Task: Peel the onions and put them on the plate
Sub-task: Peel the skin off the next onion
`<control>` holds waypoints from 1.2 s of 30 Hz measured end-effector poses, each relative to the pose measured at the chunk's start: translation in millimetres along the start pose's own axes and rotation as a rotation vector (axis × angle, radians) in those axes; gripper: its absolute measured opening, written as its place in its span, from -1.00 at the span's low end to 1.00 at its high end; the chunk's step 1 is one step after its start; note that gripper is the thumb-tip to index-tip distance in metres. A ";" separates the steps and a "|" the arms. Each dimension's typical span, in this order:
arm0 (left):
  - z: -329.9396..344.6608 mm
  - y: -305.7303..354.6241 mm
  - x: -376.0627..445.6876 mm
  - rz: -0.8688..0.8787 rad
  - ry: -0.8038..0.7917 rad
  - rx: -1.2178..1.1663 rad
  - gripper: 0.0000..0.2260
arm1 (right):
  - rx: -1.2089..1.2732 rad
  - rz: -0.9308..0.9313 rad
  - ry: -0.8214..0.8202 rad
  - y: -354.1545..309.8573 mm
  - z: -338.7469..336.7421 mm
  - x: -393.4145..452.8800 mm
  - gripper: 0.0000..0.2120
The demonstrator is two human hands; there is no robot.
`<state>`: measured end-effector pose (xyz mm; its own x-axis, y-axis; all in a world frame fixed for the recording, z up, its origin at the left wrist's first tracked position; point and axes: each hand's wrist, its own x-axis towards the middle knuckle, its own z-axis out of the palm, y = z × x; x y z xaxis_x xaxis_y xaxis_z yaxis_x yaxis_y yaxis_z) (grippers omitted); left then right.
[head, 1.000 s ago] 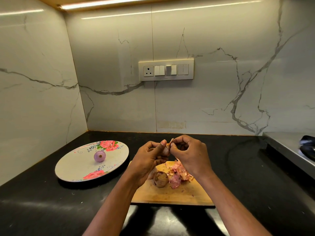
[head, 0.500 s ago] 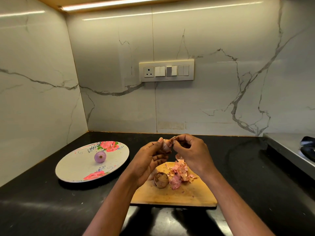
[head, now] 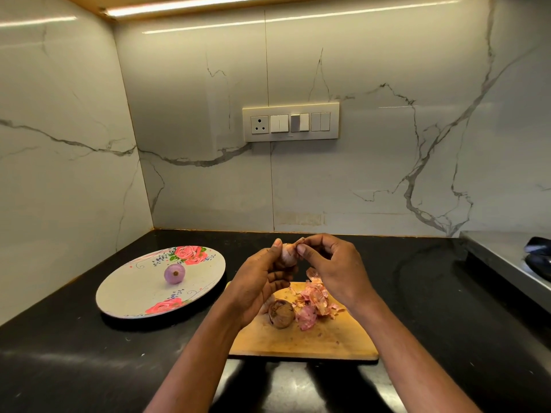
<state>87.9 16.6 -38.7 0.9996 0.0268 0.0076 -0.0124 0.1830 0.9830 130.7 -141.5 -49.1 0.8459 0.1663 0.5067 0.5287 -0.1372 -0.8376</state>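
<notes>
Fingers [head: 275, 248] of my left hand [head: 256, 281] curl around a small onion [head: 288, 254] above the cutting board [head: 301, 341]; my right hand [head: 337, 269] pinches its skin tip. Below lie an unpeeled onion [head: 281, 313] and pink peels [head: 313, 302]. Left, a peeled onion [head: 174, 273] sits on the floral plate [head: 128, 296].

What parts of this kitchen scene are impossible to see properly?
- Head view: most of the held onion is hidden by the left hand and right hand.
- The cutting board is partly hidden by both forearms.
- The dark object at right is cut off by the frame edge.
</notes>
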 end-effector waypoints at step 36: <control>-6.2 -1.9 0.5 0.085 -0.035 0.139 -0.68 | -0.192 -0.131 0.083 -4.3 0.3 -2.8 -0.89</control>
<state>88.3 22.4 -41.8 0.9954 0.0021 0.0958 -0.0958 0.0435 0.9944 126.1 -141.1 -47.0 0.7679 0.1150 0.6302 0.6312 -0.3041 -0.7135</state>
